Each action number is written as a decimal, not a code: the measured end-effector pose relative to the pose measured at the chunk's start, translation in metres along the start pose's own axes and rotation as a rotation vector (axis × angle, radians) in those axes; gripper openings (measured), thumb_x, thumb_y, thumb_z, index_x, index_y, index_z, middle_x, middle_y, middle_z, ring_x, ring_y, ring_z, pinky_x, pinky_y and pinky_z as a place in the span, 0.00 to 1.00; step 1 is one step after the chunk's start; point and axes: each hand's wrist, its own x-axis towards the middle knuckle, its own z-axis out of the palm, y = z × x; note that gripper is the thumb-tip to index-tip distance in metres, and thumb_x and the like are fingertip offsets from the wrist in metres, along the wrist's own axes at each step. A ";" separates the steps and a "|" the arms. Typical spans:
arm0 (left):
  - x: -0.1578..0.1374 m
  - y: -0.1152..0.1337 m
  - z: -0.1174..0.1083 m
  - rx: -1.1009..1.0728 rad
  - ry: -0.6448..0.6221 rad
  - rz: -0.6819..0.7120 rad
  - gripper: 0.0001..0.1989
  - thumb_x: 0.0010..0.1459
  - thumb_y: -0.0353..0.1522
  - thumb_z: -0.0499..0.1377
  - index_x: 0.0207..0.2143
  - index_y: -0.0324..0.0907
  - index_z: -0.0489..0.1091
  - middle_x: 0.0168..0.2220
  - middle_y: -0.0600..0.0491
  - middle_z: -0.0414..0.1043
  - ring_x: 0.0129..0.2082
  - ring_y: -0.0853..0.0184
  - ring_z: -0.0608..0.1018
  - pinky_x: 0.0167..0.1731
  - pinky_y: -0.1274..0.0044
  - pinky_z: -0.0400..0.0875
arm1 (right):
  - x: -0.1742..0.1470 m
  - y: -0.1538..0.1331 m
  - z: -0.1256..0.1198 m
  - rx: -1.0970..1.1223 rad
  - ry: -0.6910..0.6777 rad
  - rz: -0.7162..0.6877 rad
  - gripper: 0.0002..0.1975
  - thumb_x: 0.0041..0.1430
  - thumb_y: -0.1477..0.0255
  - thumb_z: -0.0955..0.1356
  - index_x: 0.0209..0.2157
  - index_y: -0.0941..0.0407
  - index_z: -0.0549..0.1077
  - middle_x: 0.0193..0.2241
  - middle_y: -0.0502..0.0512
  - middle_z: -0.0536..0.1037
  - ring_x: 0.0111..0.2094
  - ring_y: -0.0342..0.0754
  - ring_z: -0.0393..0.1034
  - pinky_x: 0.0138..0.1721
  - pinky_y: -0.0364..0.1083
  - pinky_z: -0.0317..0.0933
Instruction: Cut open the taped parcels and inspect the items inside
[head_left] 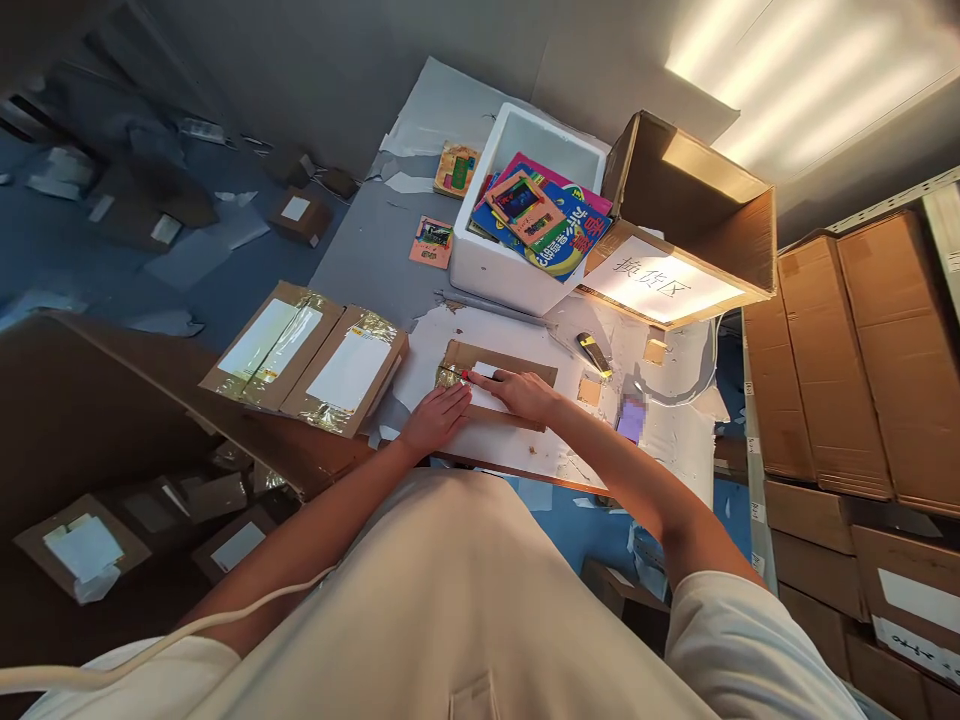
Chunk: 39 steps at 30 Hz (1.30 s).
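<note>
A small cardboard box (491,355) lies flat in front of me on the table's near edge, with shiny clear tape across its left end and a white label (484,397) on top. My left hand (437,418) rests on the box's left front part, fingers stretched and lying flat. Across the label reaches my right hand (525,392), its index finger extended toward the left. Beside that fingertip shows a small red spot I cannot make out. The right hand's lower fingers are partly hidden, and I see nothing held in it.
Two taped, labelled boxes (349,370) sit at left. Behind are a white foam box (517,270) holding colourful books (551,225) and an open carton (690,270). A yellow-black utility knife (594,355) lies right. Stacked cartons (832,370) fill the right side; more boxes stand lower left.
</note>
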 end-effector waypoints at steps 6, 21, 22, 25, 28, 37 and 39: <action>0.000 -0.001 -0.001 -0.024 -0.031 -0.022 0.19 0.66 0.36 0.48 0.56 0.40 0.67 0.55 0.43 0.71 0.60 0.58 0.68 0.56 0.62 0.65 | -0.005 -0.001 0.001 -0.007 -0.042 0.052 0.37 0.64 0.76 0.56 0.67 0.40 0.33 0.48 0.59 0.71 0.36 0.51 0.75 0.35 0.45 0.62; 0.000 -0.003 -0.002 0.028 -0.004 0.038 0.19 0.66 0.35 0.48 0.55 0.40 0.67 0.55 0.42 0.70 0.59 0.58 0.69 0.54 0.62 0.66 | -0.018 0.009 0.010 -0.007 -0.056 0.071 0.38 0.63 0.75 0.60 0.67 0.39 0.36 0.46 0.58 0.72 0.35 0.51 0.75 0.34 0.45 0.63; 0.000 -0.003 -0.002 0.028 -0.009 0.034 0.19 0.66 0.35 0.48 0.55 0.40 0.67 0.55 0.42 0.70 0.59 0.58 0.69 0.55 0.62 0.66 | -0.020 0.009 0.009 -0.020 -0.059 0.091 0.37 0.64 0.74 0.60 0.67 0.39 0.36 0.45 0.59 0.73 0.35 0.51 0.75 0.34 0.45 0.63; 0.000 -0.003 -0.003 0.022 -0.014 0.035 0.19 0.66 0.35 0.48 0.55 0.41 0.67 0.55 0.42 0.70 0.59 0.58 0.69 0.54 0.62 0.66 | -0.033 0.008 0.006 -0.061 -0.092 0.155 0.36 0.64 0.75 0.59 0.67 0.40 0.39 0.44 0.61 0.73 0.35 0.53 0.75 0.33 0.46 0.63; 0.001 -0.003 -0.002 0.015 -0.018 0.027 0.19 0.66 0.35 0.48 0.55 0.42 0.67 0.55 0.42 0.70 0.59 0.58 0.69 0.54 0.62 0.66 | -0.058 0.014 0.010 -0.075 -0.105 0.210 0.34 0.64 0.78 0.58 0.67 0.40 0.44 0.44 0.63 0.74 0.35 0.53 0.75 0.33 0.47 0.62; 0.003 0.000 -0.002 0.053 -0.010 0.006 0.19 0.65 0.36 0.48 0.54 0.40 0.68 0.55 0.42 0.70 0.57 0.56 0.70 0.53 0.63 0.66 | -0.143 0.044 0.034 -0.078 -0.103 0.383 0.43 0.56 0.88 0.57 0.65 0.36 0.46 0.40 0.58 0.74 0.27 0.45 0.72 0.29 0.43 0.56; 0.002 0.001 -0.005 0.051 -0.020 0.006 0.20 0.65 0.36 0.48 0.55 0.41 0.68 0.55 0.42 0.70 0.57 0.56 0.70 0.53 0.63 0.66 | -0.151 0.043 0.042 -0.067 -0.073 0.389 0.44 0.55 0.89 0.57 0.66 0.36 0.45 0.40 0.57 0.74 0.27 0.44 0.71 0.28 0.42 0.55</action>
